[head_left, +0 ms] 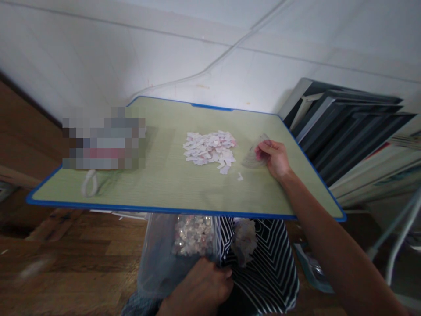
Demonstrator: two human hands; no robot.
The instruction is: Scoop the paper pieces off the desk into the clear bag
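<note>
My right hand (pixel 274 159) is above the right half of the green board table. Its thumb and fingers pinch a clear, thin plastic sheet (pixel 250 159) with a curved edge, perhaps a protractor. Pink shows under the fingertips. Left of it lies a flat heap of white paper scraps (pixel 208 148), some tinged pink, with one loose scrap (pixel 240 177) nearer the front. My left hand (pixel 205 281) is curled low in front of the table, beside a translucent plastic bin (pixel 154 259). Its fingertips are turned away, so anything in them is hidden.
The table (pixel 164 193) has a blue rim. A blurred-out object (pixel 105 145) with a white loop (pixel 89 183) stands at its left. Inside the bin are small shiny pieces (pixel 194 235). More scraps (pixel 245 241) lie on striped cloth (pixel 272 263). Dark panels (pixel 345 127) lean at right.
</note>
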